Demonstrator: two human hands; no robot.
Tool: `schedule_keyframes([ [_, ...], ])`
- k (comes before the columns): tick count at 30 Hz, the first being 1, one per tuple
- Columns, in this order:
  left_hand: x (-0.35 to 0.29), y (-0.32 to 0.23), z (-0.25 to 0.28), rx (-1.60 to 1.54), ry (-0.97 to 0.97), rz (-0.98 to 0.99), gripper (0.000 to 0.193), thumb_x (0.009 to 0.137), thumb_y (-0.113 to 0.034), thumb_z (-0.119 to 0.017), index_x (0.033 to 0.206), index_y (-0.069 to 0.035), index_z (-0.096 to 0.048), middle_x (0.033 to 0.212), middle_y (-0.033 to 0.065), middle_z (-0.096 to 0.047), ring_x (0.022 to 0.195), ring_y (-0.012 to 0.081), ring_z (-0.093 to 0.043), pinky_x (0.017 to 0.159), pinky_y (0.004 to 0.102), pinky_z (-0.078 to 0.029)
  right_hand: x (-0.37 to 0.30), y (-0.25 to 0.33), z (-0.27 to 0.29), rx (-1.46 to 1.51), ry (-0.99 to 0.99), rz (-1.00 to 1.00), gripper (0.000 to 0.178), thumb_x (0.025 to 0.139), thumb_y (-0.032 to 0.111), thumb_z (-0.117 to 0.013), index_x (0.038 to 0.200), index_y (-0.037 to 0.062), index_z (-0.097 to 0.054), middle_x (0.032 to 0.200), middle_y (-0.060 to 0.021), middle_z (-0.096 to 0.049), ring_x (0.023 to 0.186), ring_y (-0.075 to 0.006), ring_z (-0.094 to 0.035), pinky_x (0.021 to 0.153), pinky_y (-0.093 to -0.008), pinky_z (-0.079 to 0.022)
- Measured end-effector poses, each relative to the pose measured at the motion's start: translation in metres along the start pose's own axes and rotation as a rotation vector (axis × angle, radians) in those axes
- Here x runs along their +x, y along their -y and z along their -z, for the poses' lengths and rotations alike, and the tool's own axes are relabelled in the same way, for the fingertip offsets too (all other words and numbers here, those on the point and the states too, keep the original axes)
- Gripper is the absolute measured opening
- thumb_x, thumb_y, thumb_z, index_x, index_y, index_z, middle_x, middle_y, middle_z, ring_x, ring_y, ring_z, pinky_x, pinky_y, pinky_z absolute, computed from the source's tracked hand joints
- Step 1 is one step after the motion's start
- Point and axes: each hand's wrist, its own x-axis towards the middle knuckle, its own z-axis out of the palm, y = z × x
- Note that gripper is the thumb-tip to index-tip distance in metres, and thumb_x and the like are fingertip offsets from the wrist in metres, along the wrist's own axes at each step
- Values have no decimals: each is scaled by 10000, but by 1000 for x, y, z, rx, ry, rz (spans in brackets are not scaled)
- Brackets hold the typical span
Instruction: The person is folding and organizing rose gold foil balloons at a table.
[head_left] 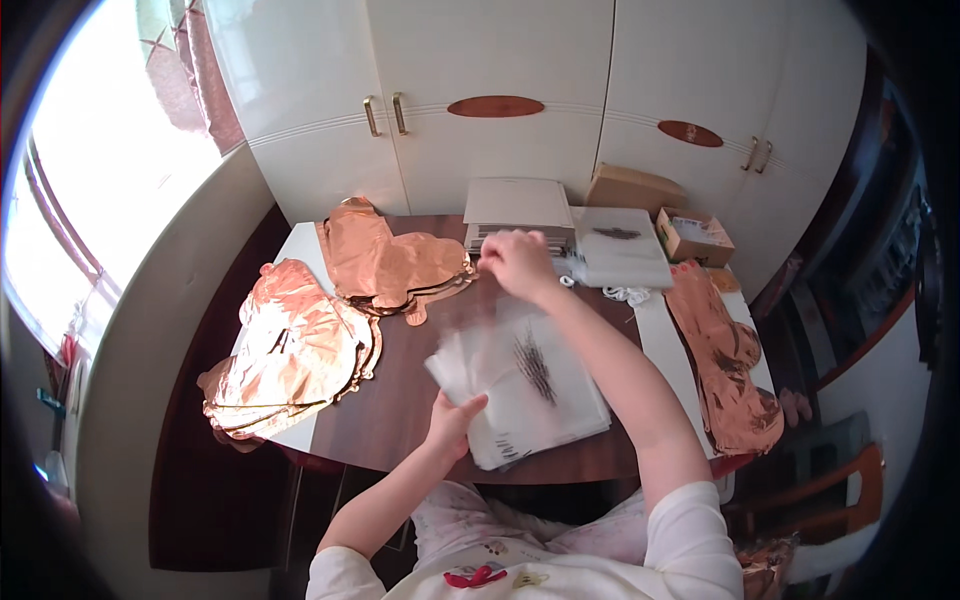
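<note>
A stack of clear plastic bags (pixel 560 395) with dark printed marks lies at the table's near edge in front of me. My left hand (pixel 455 422) grips its left edge, thumb on top and fingers underneath. Above the far side of the stack, my right hand (pixel 515 262) is raised with its fingers pinched together. Something blurred and see-through hangs below those fingers; what they hold I cannot make out. Just left of this hand lies a pile of flat rose-gold foil balloons (pixel 390 255). Another foil balloon pile (pixel 290 345) spreads over the table's left end.
At the back stands a stack of white cards (pixel 515 203), beside more printed plastic bags (pixel 620 250). White ribbon coils (pixel 628 295) lie near them. A small open box (pixel 695 238) sits back right, and folded foil balloons (pixel 715 360) cover the right end. White cabinets (pixel 500 60) border the table.
</note>
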Motion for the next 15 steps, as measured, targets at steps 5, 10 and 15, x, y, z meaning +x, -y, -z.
schedule_keyframes([
  [5,1,4,1,26,18,-2,425,781,53,-576,1166,-26,-413,1079,126,-548,959,256,-572,799,396,-501,26,-6,48,199,-296,-132,119,817,171,-600,777,64,-566,662,-56,-622,567,-164,-587,525,-283,-449],
  [10,2,5,1,-24,22,20,408,790,56,-552,1166,-30,-421,1080,127,-550,952,261,-578,805,403,-501,-1,-19,100,738,-370,-353,172,833,98,-557,982,41,-491,801,-83,-624,603,-172,-613,519,-283,-485],
  [15,-7,0,0,-60,27,30,405,806,54,-539,1176,-35,-402,1099,124,-539,987,261,-561,832,405,-488,-114,5,89,1406,-296,-883,231,797,-51,-503,996,43,-434,923,-71,-509,797,-230,-605,742,-317,-541],
])
